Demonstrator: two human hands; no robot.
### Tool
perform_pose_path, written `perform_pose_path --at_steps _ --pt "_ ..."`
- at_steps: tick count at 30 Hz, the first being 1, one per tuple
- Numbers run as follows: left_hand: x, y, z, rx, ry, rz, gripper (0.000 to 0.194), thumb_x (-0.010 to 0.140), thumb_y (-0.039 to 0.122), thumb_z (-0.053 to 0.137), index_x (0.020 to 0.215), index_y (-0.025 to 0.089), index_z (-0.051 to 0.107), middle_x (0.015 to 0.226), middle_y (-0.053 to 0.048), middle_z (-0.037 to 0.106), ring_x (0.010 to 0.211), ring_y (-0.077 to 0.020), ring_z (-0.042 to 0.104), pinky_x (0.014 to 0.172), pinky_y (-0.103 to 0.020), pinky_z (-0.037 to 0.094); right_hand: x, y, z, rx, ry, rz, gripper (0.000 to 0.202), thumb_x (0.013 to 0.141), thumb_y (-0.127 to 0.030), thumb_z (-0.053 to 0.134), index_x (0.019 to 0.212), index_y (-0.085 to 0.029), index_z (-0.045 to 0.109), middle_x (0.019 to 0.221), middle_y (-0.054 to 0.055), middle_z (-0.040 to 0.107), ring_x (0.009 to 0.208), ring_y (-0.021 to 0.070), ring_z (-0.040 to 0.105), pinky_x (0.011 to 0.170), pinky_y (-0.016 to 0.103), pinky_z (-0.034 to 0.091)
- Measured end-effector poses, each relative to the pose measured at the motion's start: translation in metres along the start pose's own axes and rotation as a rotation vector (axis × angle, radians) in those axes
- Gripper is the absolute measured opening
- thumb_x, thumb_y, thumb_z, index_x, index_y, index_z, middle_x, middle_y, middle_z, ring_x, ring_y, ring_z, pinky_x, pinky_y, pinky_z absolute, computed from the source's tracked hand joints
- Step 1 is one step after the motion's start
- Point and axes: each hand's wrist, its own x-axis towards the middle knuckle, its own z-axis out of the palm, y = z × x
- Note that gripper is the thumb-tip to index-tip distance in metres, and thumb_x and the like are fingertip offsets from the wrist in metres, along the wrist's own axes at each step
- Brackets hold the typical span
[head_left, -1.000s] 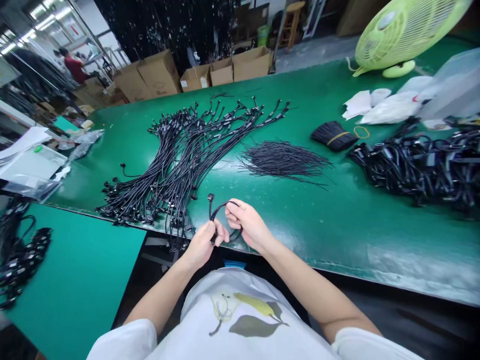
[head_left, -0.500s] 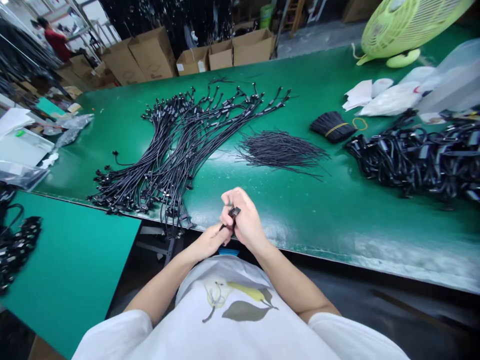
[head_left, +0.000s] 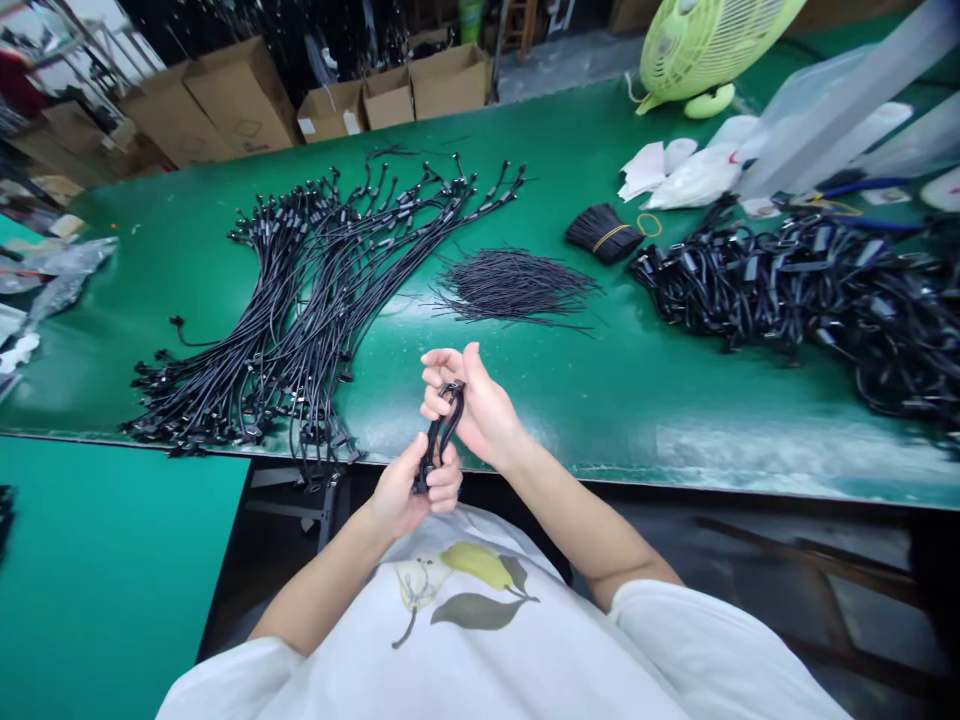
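A folded black cable (head_left: 444, 425) is held upright in front of my shirt, near the table's front edge. My left hand (head_left: 416, 485) is wrapped round its lower end. At its upper end is my right hand (head_left: 476, 400), with curled fingers against the cable loop and the thumb raised. Many straight black cables (head_left: 300, 310) lie spread on the green table (head_left: 600, 390) to the left. Beyond my hands lies a loose pile of thin black ties (head_left: 517, 285). A banded bundle of black ties (head_left: 604, 234) sits to its right.
Coiled black cables (head_left: 795, 290) are heaped at the right. A green fan (head_left: 712, 50) and white plastic bags (head_left: 697, 175) stand behind them. Cardboard boxes (head_left: 244, 100) line the table's far side. A lower green table (head_left: 112, 560) is at the left.
The view has shifted right. The folded cable now shows between my hands, where it was mostly hidden. My right hand has opened up somewhat, with its thumb raised, and my hands are further apart.
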Motion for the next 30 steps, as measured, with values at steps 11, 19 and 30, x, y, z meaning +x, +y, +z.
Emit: perform_pose_path --at_steps 11,19,30 --pt "-0.004 0.000 0.019 0.226 0.087 0.103 0.044 0.082 0.057 0.060 0.083 0.013 0.057 0.057 0.005 0.035 0.049 -0.0074 0.033 0.049 -0.021 0.031 -0.008 -0.013 -0.004 -0.152 0.010 -0.137 0.044 0.087 -0.061 0.054 0.094 -0.018 0.061 0.086 0.000 0.053 0.066 0.0079 0.056 0.069 0.025 0.051" --pt "-0.006 -0.005 0.009 0.431 0.059 0.211 0.040 0.092 0.054 0.047 0.091 0.015 0.055 0.062 0.004 0.040 0.054 -0.0092 0.036 0.054 -0.024 0.032 -0.009 -0.014 -0.004 -0.125 0.005 -0.112 0.042 0.087 -0.059 0.054 0.092 -0.018 0.061 0.084 0.000 0.053 0.064 0.0076 0.056 0.068 0.025 0.051" --pt "-0.009 -0.005 0.009 0.811 0.270 0.455 0.040 0.098 0.049 0.032 0.093 0.017 0.054 0.069 0.001 0.042 0.062 -0.0123 0.038 0.059 -0.026 0.033 -0.035 -0.001 0.001 -0.123 0.049 -0.009 0.025 0.078 -0.024 0.059 0.102 -0.020 0.061 0.099 0.005 0.064 0.088 0.0166 0.065 0.058 0.020 0.046"
